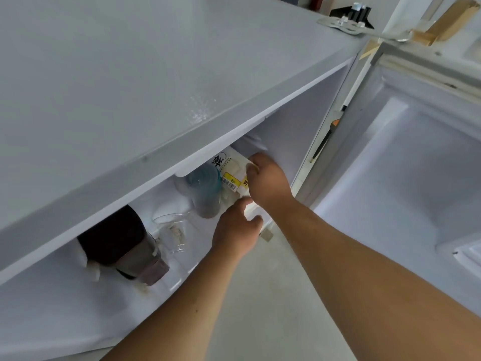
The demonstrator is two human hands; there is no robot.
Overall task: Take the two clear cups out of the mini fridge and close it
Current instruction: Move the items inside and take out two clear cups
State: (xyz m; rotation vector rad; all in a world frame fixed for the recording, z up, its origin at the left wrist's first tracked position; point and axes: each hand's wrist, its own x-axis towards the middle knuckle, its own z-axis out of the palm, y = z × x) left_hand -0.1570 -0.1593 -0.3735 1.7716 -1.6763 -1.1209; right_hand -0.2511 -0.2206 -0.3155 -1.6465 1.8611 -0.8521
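The mini fridge stands open, and its door is swung out to the right. On the shelf inside, a clear cup sits at the middle. Behind it to the right is a taller see-through tumbler with a blue tint near its top. My right hand is curled over the upper right side of a white carton with a yellow label. My left hand grips the carton's bright lower end, just right of the clear cup and apart from it.
A dark brown bottle stands at the left of the shelf beside the clear cup. The fridge's grey top overhangs the compartment and hides its back. A metal bracket and a black object lie at the top's far right corner. Pale floor shows below.
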